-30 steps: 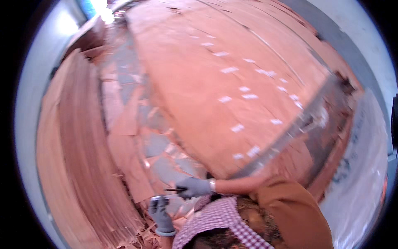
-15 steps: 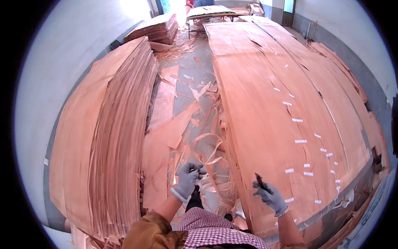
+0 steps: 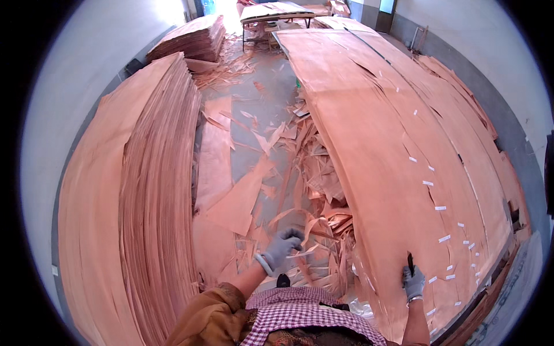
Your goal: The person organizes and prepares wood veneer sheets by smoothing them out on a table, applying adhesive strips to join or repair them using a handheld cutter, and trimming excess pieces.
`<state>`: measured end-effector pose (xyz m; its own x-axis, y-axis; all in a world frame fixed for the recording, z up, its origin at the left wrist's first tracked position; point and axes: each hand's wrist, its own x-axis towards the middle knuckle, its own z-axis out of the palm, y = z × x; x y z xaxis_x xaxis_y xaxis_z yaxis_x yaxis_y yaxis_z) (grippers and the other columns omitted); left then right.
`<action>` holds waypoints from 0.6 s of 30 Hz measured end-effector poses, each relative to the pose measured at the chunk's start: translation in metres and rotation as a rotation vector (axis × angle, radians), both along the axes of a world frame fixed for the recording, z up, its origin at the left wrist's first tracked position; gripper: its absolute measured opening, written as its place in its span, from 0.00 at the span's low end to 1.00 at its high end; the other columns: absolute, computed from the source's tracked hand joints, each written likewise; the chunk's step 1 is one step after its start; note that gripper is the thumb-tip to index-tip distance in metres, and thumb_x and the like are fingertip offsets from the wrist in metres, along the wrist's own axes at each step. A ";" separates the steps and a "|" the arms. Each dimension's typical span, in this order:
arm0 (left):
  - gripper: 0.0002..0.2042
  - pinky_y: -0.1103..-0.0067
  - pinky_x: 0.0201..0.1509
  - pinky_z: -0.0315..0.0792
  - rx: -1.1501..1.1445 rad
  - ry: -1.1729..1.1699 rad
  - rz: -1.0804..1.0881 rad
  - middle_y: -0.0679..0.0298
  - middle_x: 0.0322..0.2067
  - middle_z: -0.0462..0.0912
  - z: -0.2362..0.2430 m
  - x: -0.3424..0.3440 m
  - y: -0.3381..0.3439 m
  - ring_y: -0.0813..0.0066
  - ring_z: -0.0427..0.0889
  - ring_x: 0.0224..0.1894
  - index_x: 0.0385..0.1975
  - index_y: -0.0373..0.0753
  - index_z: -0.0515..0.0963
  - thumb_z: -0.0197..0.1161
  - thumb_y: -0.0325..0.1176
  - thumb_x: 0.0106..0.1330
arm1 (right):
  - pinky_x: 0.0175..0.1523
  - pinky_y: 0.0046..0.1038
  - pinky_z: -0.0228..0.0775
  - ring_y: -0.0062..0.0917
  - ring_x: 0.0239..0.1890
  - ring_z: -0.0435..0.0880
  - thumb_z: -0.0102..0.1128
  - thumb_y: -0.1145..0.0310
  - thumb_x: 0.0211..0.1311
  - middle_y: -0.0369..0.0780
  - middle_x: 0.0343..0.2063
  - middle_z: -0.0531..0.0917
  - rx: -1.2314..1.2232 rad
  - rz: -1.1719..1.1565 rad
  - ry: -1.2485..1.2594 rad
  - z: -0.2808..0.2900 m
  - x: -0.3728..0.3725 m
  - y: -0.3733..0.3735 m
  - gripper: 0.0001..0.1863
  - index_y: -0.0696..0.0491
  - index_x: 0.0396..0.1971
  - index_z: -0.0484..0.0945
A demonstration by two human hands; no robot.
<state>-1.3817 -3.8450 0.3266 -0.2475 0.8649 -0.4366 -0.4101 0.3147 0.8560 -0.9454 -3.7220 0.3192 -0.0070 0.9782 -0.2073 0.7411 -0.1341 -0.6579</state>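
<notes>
My right hand (image 3: 414, 284), in a grey glove, is closed around a dark, narrow knife-like tool (image 3: 410, 262) whose tip points away from me. It rests low over the broad reddish wood veneer sheet (image 3: 369, 173) on the right-hand stack. Short white tape strips (image 3: 441, 208) lie along the sheet's cracks. My left hand (image 3: 281, 249), also gloved in grey, hovers over the littered aisle between the stacks. Its fingers are curled in, and whatever they may hold is hidden.
A tall veneer stack (image 3: 158, 190) flanks me on the left, with another stack (image 3: 190, 37) behind it. Torn veneer scraps (image 3: 323, 167) litter the grey floor (image 3: 254, 92). At the far end, a person's red sleeve shows beside a table (image 3: 277, 11).
My right hand has moved right and slightly down over the veneer with the tool. The left hand has shifted a little right. The view has moved, showing more of the right stack's scrap-strewn side.
</notes>
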 end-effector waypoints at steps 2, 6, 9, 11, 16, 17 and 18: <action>0.10 0.84 0.33 0.70 0.047 -0.020 0.089 0.65 0.33 0.79 -0.018 -0.038 0.017 0.77 0.78 0.29 0.39 0.34 0.76 0.59 0.28 0.59 | 0.16 0.24 0.62 0.17 0.12 0.70 0.58 0.57 0.61 0.32 0.11 0.71 0.026 0.015 -0.044 -0.007 0.009 -0.002 0.17 0.54 0.21 0.72; 0.07 0.83 0.32 0.71 0.025 0.021 0.129 0.66 0.28 0.78 -0.007 -0.097 0.068 0.79 0.76 0.27 0.36 0.34 0.76 0.62 0.28 0.60 | 0.14 0.21 0.61 0.18 0.10 0.71 0.58 0.60 0.60 0.33 0.11 0.73 -0.212 -0.130 0.279 0.010 0.003 0.016 0.13 0.53 0.22 0.73; 0.07 0.83 0.31 0.71 0.060 0.070 0.124 0.66 0.27 0.78 -0.011 -0.137 0.110 0.81 0.74 0.26 0.35 0.33 0.77 0.63 0.29 0.60 | 0.12 0.17 0.59 0.18 0.09 0.71 0.57 0.59 0.61 0.35 0.13 0.76 -0.204 -0.203 0.410 0.020 -0.017 0.053 0.12 0.52 0.28 0.74; 0.08 0.84 0.31 0.70 0.063 0.134 0.136 0.66 0.26 0.78 0.003 -0.158 0.143 0.81 0.74 0.26 0.35 0.33 0.77 0.63 0.29 0.59 | 0.14 0.16 0.58 0.17 0.11 0.72 0.57 0.61 0.60 0.37 0.17 0.78 -0.085 -0.249 0.512 0.036 -0.068 0.096 0.11 0.53 0.32 0.73; 0.07 0.87 0.23 0.66 -0.023 0.160 0.125 0.69 0.25 0.78 0.011 -0.206 0.217 0.85 0.73 0.23 0.34 0.36 0.78 0.64 0.30 0.58 | 0.25 0.16 0.65 0.16 0.26 0.77 0.54 0.67 0.58 0.38 0.29 0.79 -0.155 -0.046 0.716 0.041 -0.183 0.197 0.11 0.58 0.36 0.74; 0.07 0.87 0.23 0.66 -0.035 0.192 0.135 0.69 0.25 0.78 0.012 -0.221 0.223 0.85 0.73 0.22 0.34 0.36 0.78 0.64 0.30 0.58 | 0.27 0.17 0.67 0.17 0.27 0.78 0.54 0.67 0.58 0.37 0.29 0.79 -0.228 0.034 0.723 0.038 -0.208 0.213 0.11 0.58 0.37 0.74; 0.07 0.87 0.23 0.66 -0.035 0.211 0.143 0.69 0.25 0.78 0.013 -0.234 0.233 0.85 0.73 0.22 0.34 0.36 0.78 0.64 0.30 0.58 | 0.29 0.18 0.68 0.17 0.27 0.78 0.54 0.67 0.58 0.36 0.29 0.79 -0.227 0.091 0.718 0.037 -0.230 0.225 0.11 0.58 0.37 0.74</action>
